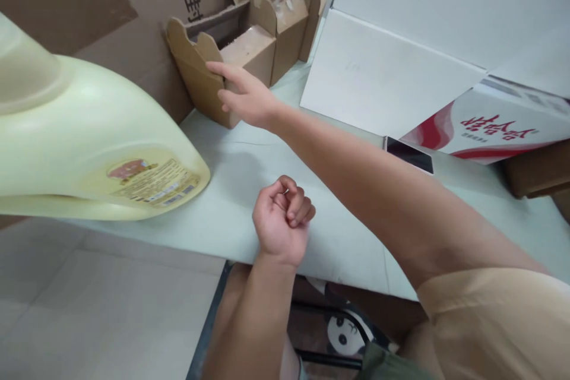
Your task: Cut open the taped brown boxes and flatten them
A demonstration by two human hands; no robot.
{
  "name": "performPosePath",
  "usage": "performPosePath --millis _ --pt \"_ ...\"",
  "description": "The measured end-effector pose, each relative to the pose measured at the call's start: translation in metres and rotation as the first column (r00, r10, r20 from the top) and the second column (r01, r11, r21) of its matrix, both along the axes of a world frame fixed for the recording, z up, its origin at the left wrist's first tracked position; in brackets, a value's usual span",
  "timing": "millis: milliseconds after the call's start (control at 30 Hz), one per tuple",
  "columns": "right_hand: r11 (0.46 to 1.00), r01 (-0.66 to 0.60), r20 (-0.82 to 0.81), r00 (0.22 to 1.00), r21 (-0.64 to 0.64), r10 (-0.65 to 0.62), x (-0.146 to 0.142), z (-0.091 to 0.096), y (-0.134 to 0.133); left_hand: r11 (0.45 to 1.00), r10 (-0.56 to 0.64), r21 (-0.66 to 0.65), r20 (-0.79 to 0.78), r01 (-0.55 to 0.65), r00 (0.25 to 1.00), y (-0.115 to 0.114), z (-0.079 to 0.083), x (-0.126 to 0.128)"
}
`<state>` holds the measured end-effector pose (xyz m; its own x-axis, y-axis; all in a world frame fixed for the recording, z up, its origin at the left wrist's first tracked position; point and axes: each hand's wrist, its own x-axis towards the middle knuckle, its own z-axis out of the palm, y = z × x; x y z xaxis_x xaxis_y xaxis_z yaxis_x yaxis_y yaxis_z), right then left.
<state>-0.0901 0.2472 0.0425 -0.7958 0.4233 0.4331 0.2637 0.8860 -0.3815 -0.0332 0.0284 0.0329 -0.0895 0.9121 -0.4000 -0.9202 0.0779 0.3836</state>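
nearest us, a tan sleeve (499,314) covers our right upper arm, and below the table's edge we see black bars (329,360) and a panda print (345,332). our left hand (282,222) is over the near part of the table (356,243), palm side up, its fingers curled into a loose fist with nothing seen in it; the carton lies well beyond those fingers, up and to the left. at the left, a pale yellow jug (111,130) with a printed label is cut off by the edge of view.

farther on, our right hand (249,98) reaches across to the carton (191,77), the nearest of a row. one finger is stretched straight over its near corner, another is half bent below, and they are not closed around anything we can see; whether the tips press on the card, we cannot tell. the carton's top gapes.

to the right of that arm lies a phone (409,155), beside a red and white box (490,124). behind the row stands a big brown box (146,53) with tape and black characters.
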Motion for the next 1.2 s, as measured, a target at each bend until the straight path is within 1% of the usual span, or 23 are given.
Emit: performPosePath --millis 33,67,133,200,267,300,333,367,400,467,533,633,700,767,833,900,933,1000,1033,1067,1100,1133,1200 --pt "0.991 0.039 -0.052 0.998 -0.126 -0.046 0.008 0.002 -0.002 1.000 -0.009 -0.011 -0.035 0.008 0.999 0.000 -0.002 -0.003" --pt "0.961 0.086 -0.107 0.987 -0.265 -0.118 0.021 0.005 -0.007 1.000 -0.005 -0.031 -0.074 0.003 0.997 0.001 -0.003 -0.005" --pt "0.884 0.141 -0.182 0.953 -0.446 -0.244 0.060 0.012 -0.025 0.992 0.080 -0.085 -0.156 -0.094 0.985 0.002 -0.007 -0.010" --pt "0.856 0.201 -0.238 0.907 -0.476 -0.346 0.111 0.019 -0.051 0.941 0.278 -0.125 -0.249 -0.316 0.928 0.003 -0.011 -0.012" --pt "0.829 0.279 -0.296 0.840 -0.484 -0.456 0.170 0.023 -0.081 0.830 0.481 -0.107 -0.358 -0.547 0.800 0.005 -0.016 -0.011" --pt "0.818 0.312 -0.349 0.788 -0.482 -0.507 0.199 0.023 -0.096 0.781 0.541 -0.083 -0.407 -0.619 0.736 0.007 -0.018 -0.010" --pt "0.808 0.345 -0.382 0.746 -0.478 -0.545 0.228 0.024 -0.112 0.752 0.567 -0.061 -0.448 -0.656 0.692 0.008 -0.021 -0.008" --pt "0.807 0.377 -0.409 0.716 -0.455 -0.565 0.255 0.024 -0.127 0.751 0.562 -0.049 -0.478 -0.659 0.675 0.010 -0.023 -0.006" --pt "0.827 0.398 -0.439 0.709 -0.398 -0.553 0.279 0.024 -0.142 0.766 0.540 -0.042 -0.501 -0.642 0.676 0.012 -0.026 -0.003" --pt "0.881 0.404 -0.440 0.763 -0.247 -0.473 0.320 0.023 -0.169 0.814 0.488 -0.011 -0.529 -0.581 0.694 0.018 -0.030 0.004" --pt "0.914 0.380 -0.424 0.811 -0.145 -0.404 0.349 0.022 -0.193 0.843 0.483 0.077 -0.543 -0.532 0.687 0.023 -0.034 0.013" --pt "0.907 0.405 -0.437 0.799 -0.118 -0.413 0.374 0.020 -0.217 0.879 0.470 0.214 -0.538 -0.426 0.700 0.029 -0.036 0.027" --pt "0.884 0.447 -0.454 0.765 -0.137 -0.457 0.386 0.018 -0.225 0.916 0.400 0.271 -0.565 -0.296 0.721 0.031 -0.036 0.038" --pt "0.868 0.468 -0.479 0.731 -0.168 -0.486 0.396 0.015 -0.229 0.931 0.347 0.318 -0.609 -0.182 0.713 0.030 -0.034 0.048" --pt "0.865 0.462 -0.507 0.709 -0.193 -0.491 0.406 0.010 -0.230 0.908 0.373 0.400 -0.642 -0.123 0.670 0.030 -0.029 0.056" --pt "0.869 0.450 -0.513 0.707 -0.206 -0.487 0.413 0.004 -0.229 0.860 0.444 0.507 -0.680 -0.062 0.583 0.031 -0.021 0.061" --pt "0.868 0.448 -0.512 0.706 -0.213 -0.490 0.416 0.001 -0.229 0.828 0.490 0.561 -0.712 -0.014 0.503 0.032 -0.015 0.062" --pt "0.858 0.455 -0.514 0.690 -0.241 -0.510 0.420 -0.008 -0.229 0.794 0.548 0.594 -0.792 0.129 0.270 0.037 -0.004 0.062" --pt "0.846 0.462 -0.526 0.666 -0.266 -0.529 0.420 -0.012 -0.229 0.796 0.548 0.567 -0.824 0.212 0.145 0.041 0.001 0.061" --pt "0.832 0.469 -0.543 0.634 -0.297 -0.551 0.419 -0.017 -0.229 0.800 0.542 0.534 -0.839 0.273 0.052 0.045 0.006 0.060" --pt "0.816 0.473 -0.560 0.598 -0.332 -0.574 0.418 -0.022 -0.229 0.789 0.556 0.538 -0.831 0.298 0.028 0.049 0.009 0.059" --pt "0.800 0.477 -0.576 0.559 -0.365 -0.596 0.417 -0.027 -0.228 0.774 0.565 0.553 -0.823 0.310 0.057 0.053 0.012 0.059" --pt "0.772 0.478 -0.591 0.503 -0.418 -0.631 0.413 -0.034 -0.227 0.742 0.562 0.603 -0.798 0.291 0.219 0.058 0.014 0.061"
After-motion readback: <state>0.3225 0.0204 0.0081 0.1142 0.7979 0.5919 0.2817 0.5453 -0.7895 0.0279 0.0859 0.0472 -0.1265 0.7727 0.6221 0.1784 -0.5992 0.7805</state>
